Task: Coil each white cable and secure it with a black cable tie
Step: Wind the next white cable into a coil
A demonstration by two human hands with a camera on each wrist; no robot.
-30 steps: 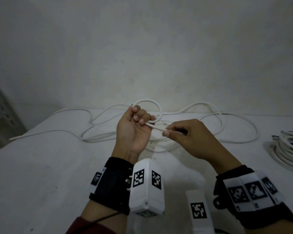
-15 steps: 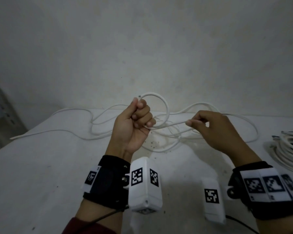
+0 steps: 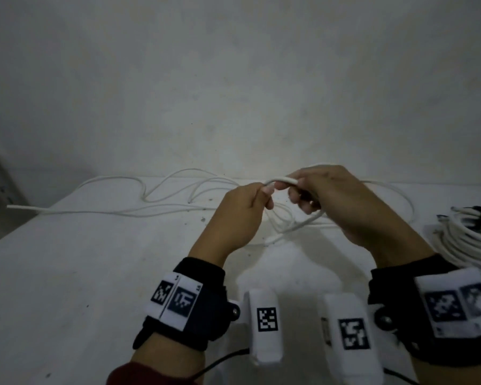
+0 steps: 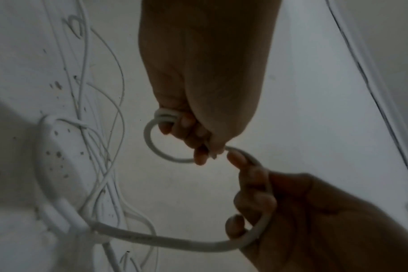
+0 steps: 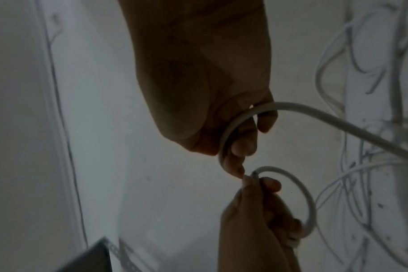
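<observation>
1. left hand [image 3: 240, 215], raised above the tabletop [image 3: 67, 287], is curled round a small loop of the white cable [image 3: 282, 180] – coiling looks barely begun.
2. right hand [image 3: 342, 202], just beside it, grips the feeding strand; the next move calls for laying another loop into the left.
3. the cable is thin, and its slack sprawls far left and right.
4. a finished coil [image 3: 467, 240] with a black tie lies right.

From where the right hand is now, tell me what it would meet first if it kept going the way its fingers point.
Most likely the left hand; the right hand points at it, fingertips nearly touching along the white cable.
</observation>
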